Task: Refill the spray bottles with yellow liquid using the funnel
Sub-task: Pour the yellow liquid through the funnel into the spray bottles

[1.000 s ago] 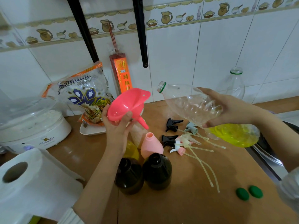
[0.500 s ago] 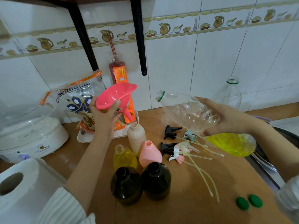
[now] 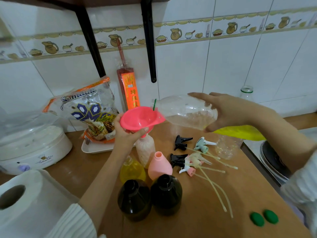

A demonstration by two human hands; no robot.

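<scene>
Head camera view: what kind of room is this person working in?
Most likely a home kitchen. The white wall tiles carry a border of jugs and bowls, a bag of rice stands by the wall, and a white countertop appliance sits on the wooden counter.

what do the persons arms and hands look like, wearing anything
Both hands, left hand and right hand, are bare: no gloves, rings or watch show. Each forearm is uncovered, with a white ribbed-knit sleeve pushed up towards the elbow.

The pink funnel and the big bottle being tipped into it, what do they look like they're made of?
The funnel looks like opaque, smooth moulded plastic, evenly pink with a soft sheen. The big bottle seems thin clear plastic: you see through its ribbed wall, with yellow liquid pooled at its base.
</scene>
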